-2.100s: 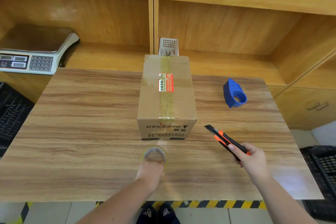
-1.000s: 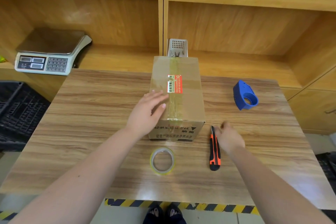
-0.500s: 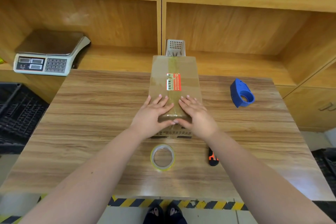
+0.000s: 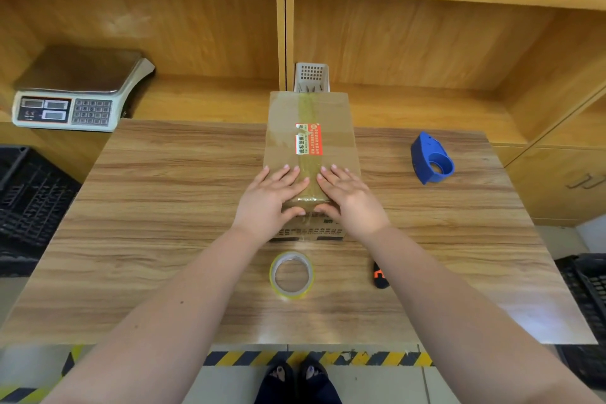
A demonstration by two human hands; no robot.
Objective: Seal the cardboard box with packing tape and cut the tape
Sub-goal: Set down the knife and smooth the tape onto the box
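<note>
Brown cardboard box [image 4: 311, 141] w/ a strip of clear packing tape [image 4: 308, 108] down its top seam and a red-and-white label [image 4: 308, 139] sits mid-tabletop, its far end toward the back edge of the wood-grain tabletop [image 4: 164, 190]. Left hand [image 4: 272, 198] and right hand [image 4: 351, 197] lie flat on the box's near end, fingers spread, either side of the tape, thumbs hooked over its front face, gripping nothing. Yellowish roll of clear tape [image 4: 291, 275] lies flat btwn box and front edge; black-and-orange utility knife [image 4: 380, 278] just right of it, partly hidden by the right forearm; blue plastic tape dispenser [image 4: 431, 159] near the right edge.

taped cardboard box [image 4: 331, 115], tape roll [image 4: 291, 275] flat
</note>
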